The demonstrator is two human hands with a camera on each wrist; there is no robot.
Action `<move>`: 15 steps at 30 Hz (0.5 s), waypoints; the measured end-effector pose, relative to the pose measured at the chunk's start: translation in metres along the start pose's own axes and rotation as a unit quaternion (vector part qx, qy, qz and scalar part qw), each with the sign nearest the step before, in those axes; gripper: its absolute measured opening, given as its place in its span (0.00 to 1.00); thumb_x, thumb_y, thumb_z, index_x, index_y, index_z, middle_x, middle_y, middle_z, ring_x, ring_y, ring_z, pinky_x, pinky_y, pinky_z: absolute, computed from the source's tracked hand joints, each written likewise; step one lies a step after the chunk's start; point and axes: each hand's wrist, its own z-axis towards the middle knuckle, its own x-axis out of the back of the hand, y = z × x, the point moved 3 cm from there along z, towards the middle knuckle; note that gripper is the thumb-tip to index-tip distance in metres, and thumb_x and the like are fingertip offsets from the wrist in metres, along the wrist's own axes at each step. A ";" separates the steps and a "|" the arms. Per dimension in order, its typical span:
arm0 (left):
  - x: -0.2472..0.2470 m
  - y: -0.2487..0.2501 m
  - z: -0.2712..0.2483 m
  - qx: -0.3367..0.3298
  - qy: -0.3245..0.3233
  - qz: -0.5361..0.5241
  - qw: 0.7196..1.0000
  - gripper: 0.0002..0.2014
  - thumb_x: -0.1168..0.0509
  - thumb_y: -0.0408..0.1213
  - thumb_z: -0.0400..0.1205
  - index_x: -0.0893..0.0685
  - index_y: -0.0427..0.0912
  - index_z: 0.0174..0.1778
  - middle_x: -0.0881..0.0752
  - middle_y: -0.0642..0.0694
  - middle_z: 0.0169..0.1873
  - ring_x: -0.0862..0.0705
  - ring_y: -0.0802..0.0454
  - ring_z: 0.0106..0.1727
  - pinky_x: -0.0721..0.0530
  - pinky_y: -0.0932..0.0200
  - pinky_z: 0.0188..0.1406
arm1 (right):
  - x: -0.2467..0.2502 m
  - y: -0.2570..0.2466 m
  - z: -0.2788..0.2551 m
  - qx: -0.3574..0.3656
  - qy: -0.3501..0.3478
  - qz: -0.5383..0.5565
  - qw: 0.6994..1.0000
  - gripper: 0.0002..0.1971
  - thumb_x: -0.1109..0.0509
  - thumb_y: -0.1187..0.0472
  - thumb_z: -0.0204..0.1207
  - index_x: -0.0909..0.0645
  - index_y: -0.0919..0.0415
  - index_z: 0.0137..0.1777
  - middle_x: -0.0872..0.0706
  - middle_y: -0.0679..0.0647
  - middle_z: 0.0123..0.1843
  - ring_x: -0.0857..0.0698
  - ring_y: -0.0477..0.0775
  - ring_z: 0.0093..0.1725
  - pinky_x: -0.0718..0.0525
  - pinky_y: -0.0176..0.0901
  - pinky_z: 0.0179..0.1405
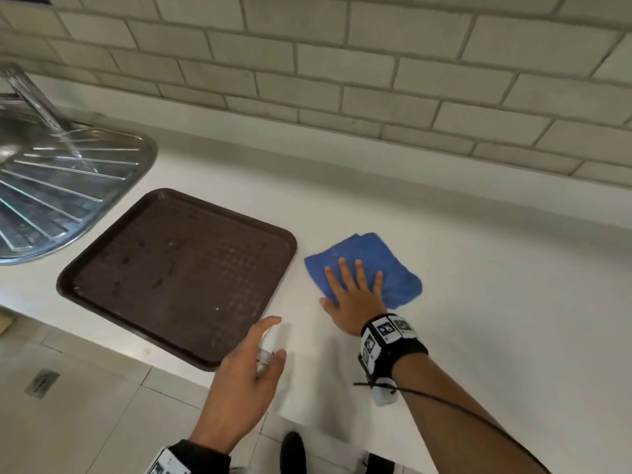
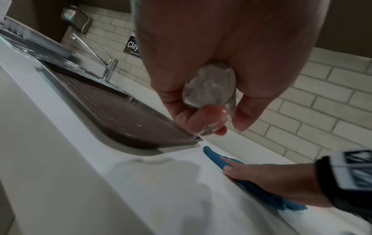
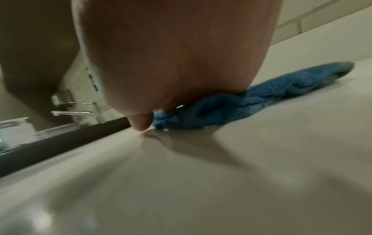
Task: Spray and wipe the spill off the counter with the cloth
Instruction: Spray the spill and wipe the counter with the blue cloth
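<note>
A folded blue cloth (image 1: 376, 258) (image 2: 215, 157) (image 3: 251, 97) lies on the white counter (image 1: 478, 319) just right of the tray. My right hand (image 1: 352, 289) presses flat on it with straight, spread fingers, the thumb on the bare counter beside it. My left hand (image 1: 260, 357) hovers near the counter's front edge and grips a small clear spray bottle (image 1: 265, 354) (image 2: 209, 89), fingers curled round it. No spill shows plainly on the white surface.
A dark brown tray (image 1: 102, 268) with a few wet spots lies left of the cloth. Further left is a steel sink drainer (image 1: 68, 186) with a tap (image 2: 108, 70). Tiled wall (image 1: 376, 80) runs behind. The counter's front edge drops to floor tiles.
</note>
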 end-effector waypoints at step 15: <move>0.014 -0.026 0.019 -0.041 -0.062 -0.027 0.997 0.22 0.34 0.47 0.85 0.30 0.79 0.67 0.10 0.52 0.43 0.11 0.56 0.41 0.10 0.56 0.49 | -0.050 -0.001 -0.095 -0.067 0.034 0.008 0.997 0.26 0.57 0.43 0.85 0.38 0.42 0.82 0.36 0.49 0.84 0.33 0.63 0.80 0.35 0.78 0.71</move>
